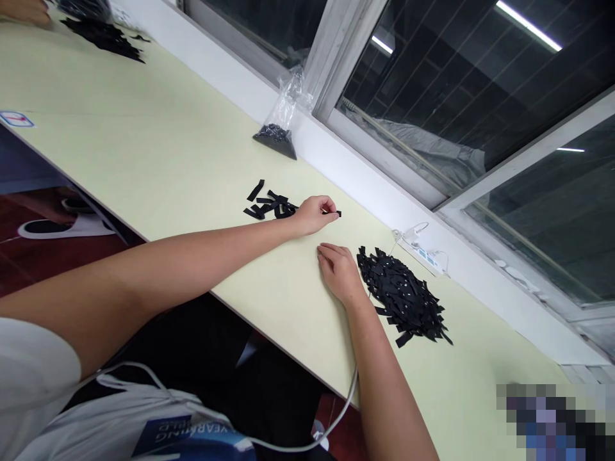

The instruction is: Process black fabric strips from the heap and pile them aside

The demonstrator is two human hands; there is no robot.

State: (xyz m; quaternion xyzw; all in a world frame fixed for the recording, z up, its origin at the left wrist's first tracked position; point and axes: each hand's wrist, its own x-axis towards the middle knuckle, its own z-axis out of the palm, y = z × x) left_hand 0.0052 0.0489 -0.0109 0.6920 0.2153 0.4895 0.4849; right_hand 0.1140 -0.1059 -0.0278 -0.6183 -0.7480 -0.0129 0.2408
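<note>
My left hand (314, 216) is over the table with thumb and fingers pinched on a small black fabric strip (339, 214), whose end shows past the fingertips. Just behind that wrist lies a small loose group of black strips (273, 203), partly hidden by the hand. My right hand (339, 272) rests low on the table with its fingers extended and nothing visible in them. Close to its right is a large heap of similar black strips (401, 294), with small pale marks on some.
A clear plastic bag (278, 128) holding black pieces stands against the wall ledge. A white power strip (423, 253) lies by the wall. A white cable (353, 387) crosses the table edge near my right forearm. More black strips (103, 38) lie at far left, near another person's hand (26, 11).
</note>
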